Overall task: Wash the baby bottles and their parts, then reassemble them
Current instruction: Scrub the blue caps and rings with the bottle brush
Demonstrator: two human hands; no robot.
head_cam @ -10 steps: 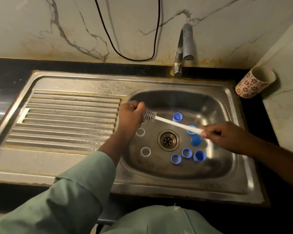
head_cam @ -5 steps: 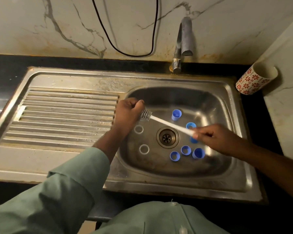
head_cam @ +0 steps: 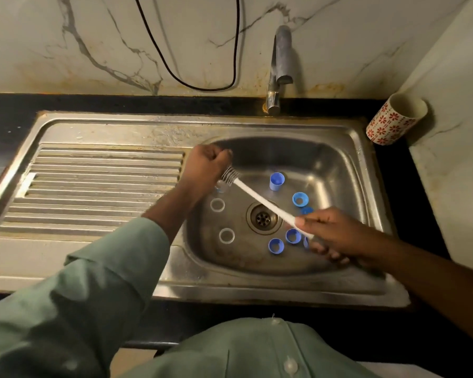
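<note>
Several blue caps and collars lie loose on the floor of the sink basin (head_cam: pixel 339 165), so I judge the washing is only partly done and reassembly has not begun. My left hand (head_cam: pixel 206 166) is curled into a fist around some small part at the basin's left wall; what it grips is hidden by the fingers, though it looks clear. My right hand (head_cam: pixel 336 230) pinches the white handle of the bottle brush (head_cam: pixel 260 199), whose bristle head is pushed up against the left fist.

One blue cap (head_cam: pixel 277 181) stands upright behind the drain (head_cam: pixel 262 217). A blue collar (head_cam: pixel 300 199) lies to the right of it, and two more blue caps (head_cam: pixel 275 246) (head_cam: pixel 293 236) sit near the front, just beside my right hand. Two clear rings (head_cam: pixel 217 205) (head_cam: pixel 226 236) lie flat left of the drain.

No bottle bodies show in this view, so I cannot tell where they are. The tap (head_cam: pixel 280 64) appears dry, so rinsing looks still ahead. A patterned cup (head_cam: pixel 395 118) leans at the counter's right corner, well apart from the work. A black cable (head_cam: pixel 186 77) hangs on the wall, clear of the basin.
</note>
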